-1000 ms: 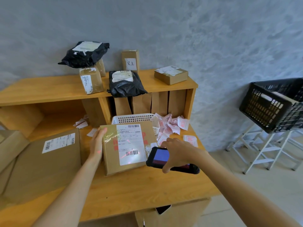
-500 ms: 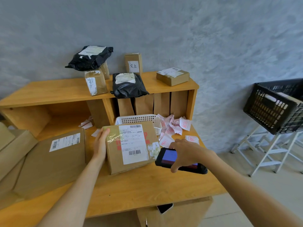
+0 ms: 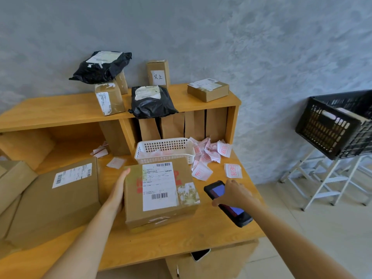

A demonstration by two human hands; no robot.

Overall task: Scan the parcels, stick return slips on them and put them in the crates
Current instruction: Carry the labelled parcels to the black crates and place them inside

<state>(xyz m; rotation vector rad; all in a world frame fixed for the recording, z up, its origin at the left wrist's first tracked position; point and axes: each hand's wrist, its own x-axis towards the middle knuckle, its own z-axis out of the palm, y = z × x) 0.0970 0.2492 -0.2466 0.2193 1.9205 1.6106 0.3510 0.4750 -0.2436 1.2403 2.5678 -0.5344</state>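
Lowered toward the worktop (image 3: pixel 181 238) at 3 o'clock, the scanner (image 3: pixel 219 193) sits half hidden under the curled right hand (image 3: pixel 233 195), while the flat left hand (image 3: pixel 118 190) presses the parcel (image 3: pixel 161 194).

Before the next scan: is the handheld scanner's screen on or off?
On. The scanner screen glows blue either side of the right hand gripping it.

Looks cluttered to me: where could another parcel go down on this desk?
Bare wood runs along the desk's front edge, below the centre box. The top shelf's left end is free too. By the white basket, loose return slips crowd it.
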